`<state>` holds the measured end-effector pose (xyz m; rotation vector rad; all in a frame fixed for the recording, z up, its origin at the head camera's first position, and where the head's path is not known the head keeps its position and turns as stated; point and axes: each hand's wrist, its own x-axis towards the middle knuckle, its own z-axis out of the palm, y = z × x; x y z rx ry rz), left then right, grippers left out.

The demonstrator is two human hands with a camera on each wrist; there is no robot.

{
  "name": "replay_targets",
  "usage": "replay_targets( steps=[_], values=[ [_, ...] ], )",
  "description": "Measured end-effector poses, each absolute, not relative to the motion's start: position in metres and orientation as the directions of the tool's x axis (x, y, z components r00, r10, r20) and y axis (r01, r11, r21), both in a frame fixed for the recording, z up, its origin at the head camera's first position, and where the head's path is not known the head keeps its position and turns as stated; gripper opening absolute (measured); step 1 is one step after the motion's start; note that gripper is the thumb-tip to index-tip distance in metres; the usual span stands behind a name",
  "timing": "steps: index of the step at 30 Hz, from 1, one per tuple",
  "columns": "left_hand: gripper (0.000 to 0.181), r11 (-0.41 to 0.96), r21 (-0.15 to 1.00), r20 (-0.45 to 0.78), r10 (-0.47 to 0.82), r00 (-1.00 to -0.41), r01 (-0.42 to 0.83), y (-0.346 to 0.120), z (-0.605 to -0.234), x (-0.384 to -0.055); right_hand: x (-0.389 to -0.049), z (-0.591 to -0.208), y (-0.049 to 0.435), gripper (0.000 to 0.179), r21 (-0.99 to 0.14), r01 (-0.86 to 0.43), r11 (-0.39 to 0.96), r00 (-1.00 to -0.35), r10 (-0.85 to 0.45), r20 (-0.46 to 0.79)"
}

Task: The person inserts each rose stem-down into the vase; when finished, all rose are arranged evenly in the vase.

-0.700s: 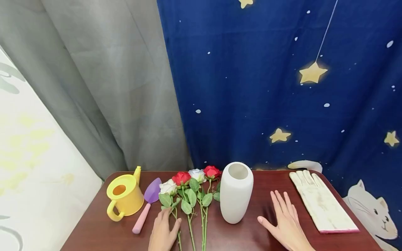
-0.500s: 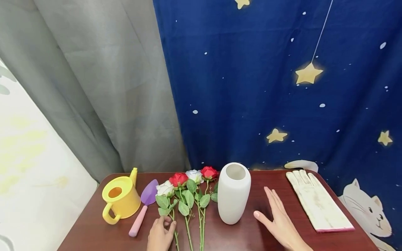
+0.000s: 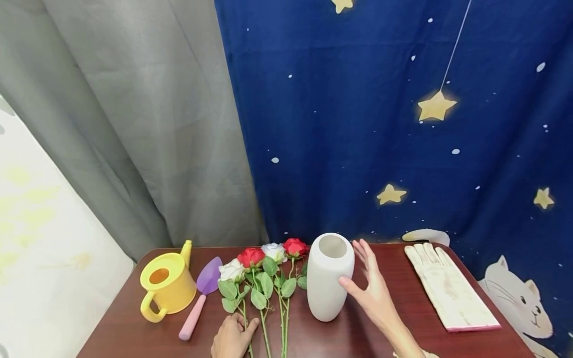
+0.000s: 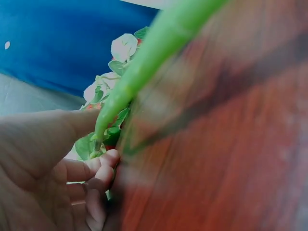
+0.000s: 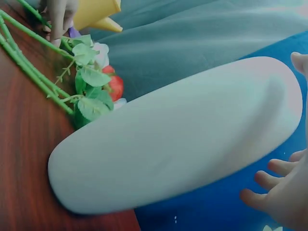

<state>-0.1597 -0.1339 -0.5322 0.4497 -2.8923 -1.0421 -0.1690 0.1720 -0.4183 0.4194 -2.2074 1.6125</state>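
Table (image 3: pixel 340 343): carries all items. Vase (image 3: pixel 327 288): upright, approx. mid-table, R of roses (image 3: pixel 251 257). Tall, so likely to tip if bumped high up; smooth-looking wall may also slip in a loose grip. Roses (qty 4): lying side by side, some leaves (image 3: pixel 258 299) close to vase. Caution: vase shoved L could pin leaves. R hand (image 3: pixel 373 293): wide, thumb & fingers spread about vase's R side; contact can't be confirmed from where I stand. Risk: uneven closing, e.g. thumb first, could push vase over. L hand (image 3: pixel 233 338): fingers curled round stem of leftmost white rose (image 3: pixel 232 271); grip force unk. Risk: quick lift may drag neighbouring rose, leaves poss. tangled. Stem (image 4: pixel 132 77): thin, may twist if pinch is weak.
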Motion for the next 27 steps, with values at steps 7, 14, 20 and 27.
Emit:
replay_targets(
  steps=[7, 14, 20, 27],
  values=[
    [0.025, 0.718, 0.651, -0.065, -0.270, -0.961, -0.246, -0.134, -0.535, -0.165, -0.172, -0.407, 0.155, 0.093, -0.861, -0.400, 0.313, -0.901, 0.039, 0.433],
    [0.027, 0.714, 0.659, -0.035, -0.282, -0.959, -0.234, -0.139, -0.535, -0.163, -0.165, -0.390, 0.139, 0.086, -0.886, -0.352, 0.301, -0.918, 0.073, 0.389],
    [0.029, 0.671, 0.700, -0.082, -0.263, -0.961, -0.243, -0.147, -0.536, -0.162, -0.169, -0.394, 0.137, 0.083, -0.872, -0.400, 0.281, -0.901, 0.050, 0.430],
    [0.027, 0.489, 0.846, -0.084, -0.268, -0.960, -0.210, -0.153, -0.539, -0.165, -0.176, -0.411, 0.138, 0.085, -0.865, -0.444, 0.234, -0.883, 0.051, 0.467]
  ],
)
